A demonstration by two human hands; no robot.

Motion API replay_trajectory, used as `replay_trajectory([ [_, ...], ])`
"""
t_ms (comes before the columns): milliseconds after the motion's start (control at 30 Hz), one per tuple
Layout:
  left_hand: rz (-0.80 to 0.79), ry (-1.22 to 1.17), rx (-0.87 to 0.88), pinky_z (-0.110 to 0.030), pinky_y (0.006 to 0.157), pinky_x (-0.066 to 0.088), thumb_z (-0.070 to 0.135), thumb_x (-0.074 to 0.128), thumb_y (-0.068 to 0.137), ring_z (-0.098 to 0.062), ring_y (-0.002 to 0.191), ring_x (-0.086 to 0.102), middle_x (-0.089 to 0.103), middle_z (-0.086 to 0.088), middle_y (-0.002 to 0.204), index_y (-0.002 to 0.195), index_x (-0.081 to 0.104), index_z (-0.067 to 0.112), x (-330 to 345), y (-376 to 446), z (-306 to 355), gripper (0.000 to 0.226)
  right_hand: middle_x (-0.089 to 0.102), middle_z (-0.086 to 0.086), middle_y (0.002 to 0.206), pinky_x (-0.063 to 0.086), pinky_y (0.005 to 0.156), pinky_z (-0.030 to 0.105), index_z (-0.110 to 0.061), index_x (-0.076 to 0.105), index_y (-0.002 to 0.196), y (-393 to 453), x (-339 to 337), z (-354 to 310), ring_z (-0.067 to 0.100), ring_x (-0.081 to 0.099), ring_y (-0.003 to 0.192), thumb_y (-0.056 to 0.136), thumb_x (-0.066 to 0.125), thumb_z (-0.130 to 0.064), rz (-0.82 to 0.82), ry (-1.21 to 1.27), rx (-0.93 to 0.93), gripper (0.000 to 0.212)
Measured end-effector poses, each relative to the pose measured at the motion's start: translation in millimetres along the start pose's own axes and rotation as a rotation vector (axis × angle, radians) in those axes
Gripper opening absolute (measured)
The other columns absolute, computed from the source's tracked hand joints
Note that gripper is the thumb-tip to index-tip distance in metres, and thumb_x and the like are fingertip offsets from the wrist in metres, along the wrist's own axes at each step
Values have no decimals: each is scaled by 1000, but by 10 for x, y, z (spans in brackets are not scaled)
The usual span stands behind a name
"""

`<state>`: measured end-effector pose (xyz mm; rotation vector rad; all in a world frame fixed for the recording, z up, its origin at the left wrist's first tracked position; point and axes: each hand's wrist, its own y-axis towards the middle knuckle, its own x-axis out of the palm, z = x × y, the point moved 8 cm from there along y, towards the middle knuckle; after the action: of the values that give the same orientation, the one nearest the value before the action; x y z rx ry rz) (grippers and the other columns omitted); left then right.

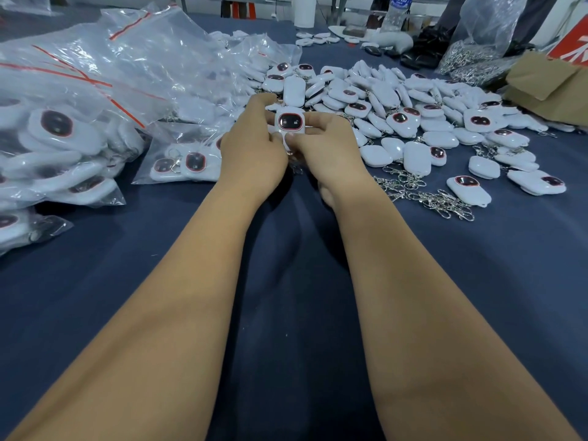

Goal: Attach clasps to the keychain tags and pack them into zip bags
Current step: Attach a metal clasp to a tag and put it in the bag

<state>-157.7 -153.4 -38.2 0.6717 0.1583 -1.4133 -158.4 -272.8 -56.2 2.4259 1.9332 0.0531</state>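
A white keychain tag [291, 122] with a dark, red-rimmed window stands upright between my two hands above the dark blue cloth. My left hand [254, 148] grips its left side, fingers curled over the top. My right hand [324, 144] pinches its right side and lower edge, where a metal clasp [294, 159] hangs, mostly hidden by my fingers. A big heap of loose white tags [413, 122] lies behind and to the right. Loose silver clasps [429, 195] lie in a tangle on the cloth at the right.
Clear zip bags [63, 144] with red seal lines, filled with tags, pile up at the left. A brown cardboard box [550, 87] sits at the far right, next to a clear bag of clasps [474, 58]. A plastic bottle [397, 14] stands at the back.
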Motion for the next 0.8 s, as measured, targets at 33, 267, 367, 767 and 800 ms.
replay_trajectory([
  [33,-3,-6,1,-44,105,41,2,45,90,-22,109,59,56,10,111,136,45,23,4,-3,0,51,71,21,104,57,84,44,0,63,116,1,-1,6,30,70,90,84,57,11,-3,12,7,35],
  [267,-11,8,16,-33,99,44,5,47,90,-17,103,60,57,18,103,124,57,29,27,-28,27,44,68,14,87,51,60,27,-12,59,99,18,-21,15,19,61,68,81,58,14,12,40,13,32],
  [367,-26,27,17,-40,103,42,7,47,90,-18,103,60,57,17,105,125,57,29,45,-25,30,42,68,16,94,51,62,28,-16,56,94,29,-20,34,20,61,71,83,60,12,20,33,20,30],
  [767,-25,84,11,-41,104,40,6,43,90,-18,105,58,63,12,110,126,57,30,47,-29,6,45,67,14,85,52,65,29,2,68,106,44,8,31,19,60,73,83,49,9,-22,48,36,30],
  [800,-23,89,14,-41,104,40,5,42,89,-18,106,57,62,13,107,126,56,29,44,-33,7,46,67,14,85,53,68,31,1,69,102,38,14,24,20,61,75,85,50,7,-31,87,43,26],
])
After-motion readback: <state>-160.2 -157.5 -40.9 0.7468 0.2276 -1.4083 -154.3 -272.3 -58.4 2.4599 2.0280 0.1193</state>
